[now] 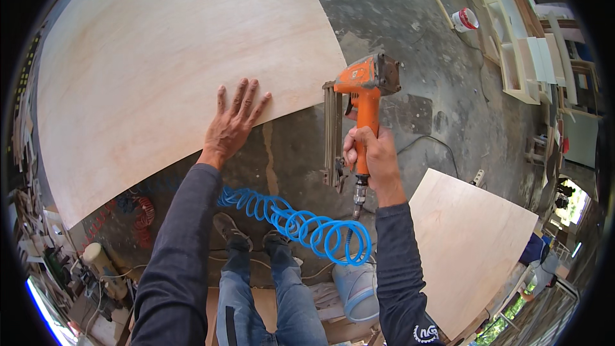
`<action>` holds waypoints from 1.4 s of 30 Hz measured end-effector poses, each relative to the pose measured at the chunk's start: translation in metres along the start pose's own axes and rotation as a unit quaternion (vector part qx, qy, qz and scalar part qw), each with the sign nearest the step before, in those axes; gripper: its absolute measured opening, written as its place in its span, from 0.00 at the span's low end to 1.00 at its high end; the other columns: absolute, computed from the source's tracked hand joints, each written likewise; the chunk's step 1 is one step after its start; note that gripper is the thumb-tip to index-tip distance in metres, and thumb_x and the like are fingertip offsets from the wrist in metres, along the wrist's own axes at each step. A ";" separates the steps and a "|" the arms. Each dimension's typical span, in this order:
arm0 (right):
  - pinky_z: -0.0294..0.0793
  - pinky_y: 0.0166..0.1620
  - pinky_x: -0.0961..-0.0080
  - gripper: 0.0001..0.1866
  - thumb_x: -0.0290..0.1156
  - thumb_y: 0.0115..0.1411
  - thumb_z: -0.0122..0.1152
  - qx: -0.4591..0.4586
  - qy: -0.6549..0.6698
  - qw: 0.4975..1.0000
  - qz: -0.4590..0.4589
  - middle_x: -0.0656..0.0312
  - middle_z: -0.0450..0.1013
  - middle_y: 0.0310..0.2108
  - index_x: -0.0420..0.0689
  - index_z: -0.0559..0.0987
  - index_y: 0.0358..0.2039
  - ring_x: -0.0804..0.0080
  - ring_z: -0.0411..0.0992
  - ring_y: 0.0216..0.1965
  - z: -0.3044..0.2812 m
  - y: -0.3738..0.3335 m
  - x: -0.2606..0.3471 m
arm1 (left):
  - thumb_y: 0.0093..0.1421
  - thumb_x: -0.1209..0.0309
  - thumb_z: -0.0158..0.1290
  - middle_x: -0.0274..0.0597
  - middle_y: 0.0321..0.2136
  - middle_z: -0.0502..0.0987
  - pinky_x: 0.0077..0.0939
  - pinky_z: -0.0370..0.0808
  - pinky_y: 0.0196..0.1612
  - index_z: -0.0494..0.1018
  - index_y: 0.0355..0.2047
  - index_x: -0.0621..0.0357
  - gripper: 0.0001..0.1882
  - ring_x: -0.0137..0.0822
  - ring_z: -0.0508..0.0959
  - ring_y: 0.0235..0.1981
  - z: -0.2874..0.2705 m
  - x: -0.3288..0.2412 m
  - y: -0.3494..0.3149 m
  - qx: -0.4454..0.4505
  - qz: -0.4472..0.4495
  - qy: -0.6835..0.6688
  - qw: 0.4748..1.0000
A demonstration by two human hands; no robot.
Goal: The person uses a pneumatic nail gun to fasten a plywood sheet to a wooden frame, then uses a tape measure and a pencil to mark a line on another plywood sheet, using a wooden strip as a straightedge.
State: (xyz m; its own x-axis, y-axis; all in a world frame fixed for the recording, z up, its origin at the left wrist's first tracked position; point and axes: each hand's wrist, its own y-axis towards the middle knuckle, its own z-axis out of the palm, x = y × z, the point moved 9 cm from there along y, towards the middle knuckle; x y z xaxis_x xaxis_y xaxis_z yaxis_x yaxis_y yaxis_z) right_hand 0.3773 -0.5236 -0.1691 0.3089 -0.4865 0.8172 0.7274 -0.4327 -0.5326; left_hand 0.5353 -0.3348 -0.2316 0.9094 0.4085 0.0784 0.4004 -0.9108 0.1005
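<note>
A large pale plywood sheet point(173, 45) fills the upper left. My left hand point(234, 118) lies on it near the front edge, fingers spread, holding nothing. My right hand point(377, 154) is wrapped round the handle of an orange pneumatic nail gun point(368, 106). The gun's nose is at the sheet's right corner; whether it touches the wood I cannot tell. Its grey magazine point(332, 131) points back toward me. From the fitting at the handle's base, a coiled blue air hose point(301, 225) runs left beneath the sheet.
A smaller plywood panel point(471, 243) lies at the right. Below my right forearm stands a light blue bucket point(357, 291). A white and red tub point(465, 20) sits on the concrete floor point(416, 45), near wooden frames point(512, 64). A red coiled hose point(144, 214) hangs at the left.
</note>
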 end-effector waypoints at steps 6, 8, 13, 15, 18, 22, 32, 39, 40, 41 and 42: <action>0.69 0.19 0.79 0.15 0.27 0.61 0.55 -0.008 -0.017 1.000 0.007 0.61 0.71 0.22 0.35 0.71 0.47 0.78 0.68 0.16 0.004 0.011 0.001 | 0.62 0.72 0.46 0.45 0.72 0.50 0.64 0.51 0.69 0.50 0.72 0.40 0.38 0.47 0.50 0.73 0.004 0.000 0.000 0.031 -0.003 0.036 0.999; 0.69 0.19 0.79 0.15 0.27 0.61 0.55 -0.011 -0.023 1.000 0.010 0.61 0.71 0.22 0.35 0.71 0.47 0.78 0.68 0.16 0.007 0.010 0.001 | 0.60 0.74 0.47 0.45 0.72 0.50 0.64 0.50 0.69 0.51 0.72 0.41 0.39 0.46 0.49 0.73 0.001 0.001 -0.001 0.012 -0.003 0.022 1.000; 0.69 0.20 0.79 0.12 0.27 0.61 0.55 -0.005 -0.035 0.999 -0.003 0.60 0.72 0.22 0.34 0.72 0.43 0.79 0.68 0.16 0.012 -0.005 -0.004 | 0.58 0.78 0.47 0.46 0.72 0.50 0.61 0.49 0.70 0.52 0.72 0.49 0.40 0.45 0.49 0.73 -0.005 -0.002 0.001 -0.015 -0.002 -0.022 1.000; 0.69 0.20 0.80 0.09 0.28 0.61 0.55 0.007 -0.032 0.999 0.003 0.60 0.72 0.22 0.35 0.73 0.38 0.79 0.69 0.17 0.020 -0.014 -0.015 | 0.58 0.77 0.46 0.46 0.72 0.51 0.60 0.49 0.71 0.52 0.71 0.55 0.39 0.44 0.49 0.73 -0.002 0.002 0.000 -0.011 -0.012 -0.021 1.000; 0.69 0.19 0.81 0.08 0.29 0.62 0.56 0.030 -0.033 0.998 0.037 0.61 0.73 0.23 0.36 0.73 0.36 0.80 0.69 0.17 0.039 -0.024 -0.033 | 0.59 0.77 0.45 0.45 0.72 0.51 0.59 0.49 0.71 0.51 0.70 0.61 0.38 0.43 0.49 0.73 -0.001 0.005 -0.001 -0.008 -0.016 -0.020 1.000; 0.66 0.15 0.83 0.12 0.28 0.62 0.56 0.059 -0.045 0.995 0.070 0.62 0.73 0.22 0.35 0.72 0.43 0.81 0.70 0.17 0.060 -0.030 -0.041 | 0.59 0.76 0.44 0.44 0.72 0.51 0.59 0.49 0.71 0.51 0.70 0.62 0.37 0.42 0.49 0.74 0.000 0.004 0.001 -0.001 -0.019 -0.016 1.000; 0.64 0.13 0.85 0.18 0.26 0.62 0.55 0.075 -0.059 0.992 0.080 0.64 0.71 0.22 0.34 0.70 0.51 0.82 0.68 0.15 0.075 -0.032 -0.050 | 0.58 0.76 0.44 0.44 0.72 0.51 0.58 0.47 0.72 0.51 0.70 0.62 0.38 0.41 0.49 0.74 0.003 0.006 0.000 -0.002 -0.022 -0.032 0.999; 0.64 0.13 0.84 0.17 0.27 0.62 0.55 0.069 -0.059 0.994 0.067 0.64 0.71 0.22 0.33 0.71 0.49 0.82 0.68 0.15 0.075 -0.031 -0.047 | 0.57 0.77 0.45 0.44 0.72 0.50 0.57 0.46 0.72 0.51 0.70 0.62 0.39 0.41 0.49 0.74 -0.001 0.007 0.000 -0.002 -0.026 -0.046 0.999; 0.63 0.13 0.84 0.16 0.28 0.62 0.56 0.070 -0.058 0.994 0.058 0.64 0.71 0.21 0.33 0.71 0.48 0.82 0.68 0.15 0.077 -0.028 -0.042 | 0.57 0.77 0.45 0.44 0.72 0.50 0.57 0.46 0.72 0.51 0.70 0.62 0.39 0.41 0.49 0.74 -0.002 0.007 0.000 -0.002 -0.027 -0.050 0.998; 0.63 0.13 0.84 0.16 0.28 0.62 0.56 0.071 -0.057 0.995 0.049 0.64 0.71 0.21 0.33 0.71 0.48 0.82 0.68 0.15 0.079 -0.025 -0.038 | 0.57 0.77 0.45 0.44 0.72 0.50 0.57 0.46 0.72 0.51 0.70 0.62 0.39 0.41 0.49 0.74 -0.002 0.008 -0.001 -0.001 -0.029 -0.052 0.998; 0.63 0.13 0.84 0.16 0.28 0.62 0.56 0.071 -0.058 0.995 0.043 0.63 0.71 0.21 0.32 0.71 0.47 0.82 0.68 0.15 0.080 -0.022 -0.037 | 0.57 0.77 0.45 0.44 0.72 0.50 0.57 0.46 0.72 0.51 0.70 0.62 0.39 0.41 0.49 0.74 -0.003 0.008 -0.001 0.001 -0.030 -0.054 0.998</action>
State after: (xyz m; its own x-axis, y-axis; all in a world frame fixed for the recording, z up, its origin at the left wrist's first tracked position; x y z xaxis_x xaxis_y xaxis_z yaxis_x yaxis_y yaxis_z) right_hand 0.3989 -0.4357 -0.1702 0.4367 -0.4218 0.7946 0.7718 -0.2781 -0.5718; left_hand 0.5420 -0.3308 -0.2282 0.8903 0.4539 -0.0356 0.4551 -0.8847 0.1008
